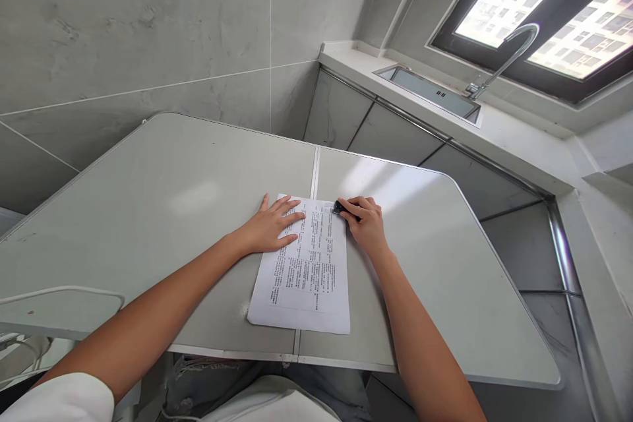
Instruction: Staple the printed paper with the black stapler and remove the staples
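Note:
A printed sheet of paper (307, 270) lies on the grey folding table (163, 211), near its front edge. My left hand (270, 225) rests flat on the sheet's upper left part, fingers stretched out. My right hand (366, 221) sits at the sheet's upper right corner, fingers curled around a small black object (340, 208) that touches the paper's top edge. What the black object is cannot be made out.
A seam (314, 171) runs down the table's middle. Behind the table stand grey tiled walls, and to the right a white counter (499, 135) with a steel sink (428, 89) and curved tap (504, 59) under a window. A white cable (64, 290) lies at the table's left.

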{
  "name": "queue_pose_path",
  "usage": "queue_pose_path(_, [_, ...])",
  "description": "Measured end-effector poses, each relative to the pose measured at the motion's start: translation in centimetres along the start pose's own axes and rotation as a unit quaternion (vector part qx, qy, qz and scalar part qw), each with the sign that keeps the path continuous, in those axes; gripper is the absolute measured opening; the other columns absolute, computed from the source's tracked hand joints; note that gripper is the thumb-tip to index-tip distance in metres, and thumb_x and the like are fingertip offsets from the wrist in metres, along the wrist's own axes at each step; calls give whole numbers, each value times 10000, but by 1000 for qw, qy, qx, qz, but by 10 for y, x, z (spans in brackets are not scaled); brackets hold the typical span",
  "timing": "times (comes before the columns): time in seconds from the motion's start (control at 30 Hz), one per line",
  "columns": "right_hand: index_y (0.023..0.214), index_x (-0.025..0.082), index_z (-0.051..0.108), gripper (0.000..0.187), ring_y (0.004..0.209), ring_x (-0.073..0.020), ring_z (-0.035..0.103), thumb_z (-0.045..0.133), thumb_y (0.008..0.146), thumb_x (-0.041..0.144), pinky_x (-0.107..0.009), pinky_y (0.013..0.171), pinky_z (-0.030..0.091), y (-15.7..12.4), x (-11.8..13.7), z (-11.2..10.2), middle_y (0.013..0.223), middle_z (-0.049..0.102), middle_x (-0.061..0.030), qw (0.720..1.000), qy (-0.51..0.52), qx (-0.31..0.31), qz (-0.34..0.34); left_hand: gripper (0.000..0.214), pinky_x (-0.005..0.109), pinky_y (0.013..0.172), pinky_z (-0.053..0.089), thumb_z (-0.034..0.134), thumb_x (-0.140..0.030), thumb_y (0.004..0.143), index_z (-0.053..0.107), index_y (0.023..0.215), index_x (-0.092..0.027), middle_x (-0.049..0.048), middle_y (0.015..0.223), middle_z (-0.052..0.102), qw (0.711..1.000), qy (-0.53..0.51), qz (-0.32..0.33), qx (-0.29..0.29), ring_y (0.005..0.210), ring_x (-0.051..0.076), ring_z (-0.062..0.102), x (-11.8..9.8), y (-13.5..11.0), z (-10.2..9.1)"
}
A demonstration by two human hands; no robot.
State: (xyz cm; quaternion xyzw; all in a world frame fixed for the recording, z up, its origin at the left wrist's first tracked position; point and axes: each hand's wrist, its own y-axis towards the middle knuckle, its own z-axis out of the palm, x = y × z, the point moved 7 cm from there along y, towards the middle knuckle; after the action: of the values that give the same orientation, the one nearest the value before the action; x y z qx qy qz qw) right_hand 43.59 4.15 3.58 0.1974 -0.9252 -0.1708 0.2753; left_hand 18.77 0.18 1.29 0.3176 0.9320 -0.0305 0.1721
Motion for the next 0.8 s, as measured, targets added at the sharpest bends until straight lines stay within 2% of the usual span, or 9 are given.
queue_pose_path(0.2, [1197,377,785,272,1014,-264,582,610,997,319,-485,954,414,0,-4,3,1080,715,-38,999,34,-7,22,538,765,1222,53,501,-527,1008,518,1515,-348,94,1680,363,1000,-4,2,-1,1571,392,254,3,0,2])
queue_pose_path(0.53, [1199,394,782,286,1041,-277,570,585,1009,311,-529,998,373,0,-4,7,1075,705,-43,999,15,4,43,547,759,1224,43,498,-526,1010,504,1529,-354,91,1680,364,1000,-8,6,0,1577,391,241,4,0,4])
queue_pose_path(0.8, [1185,402,786,308,988,-266,554,569,1012,268,-510,984,386,0,1,10,1042,687,-44,999,-27,6,20,547,757,1226,61,514,-517,1004,510,1527,-360,85,1676,371,1000,-10,9,-3,1569,401,258,5,0,3])
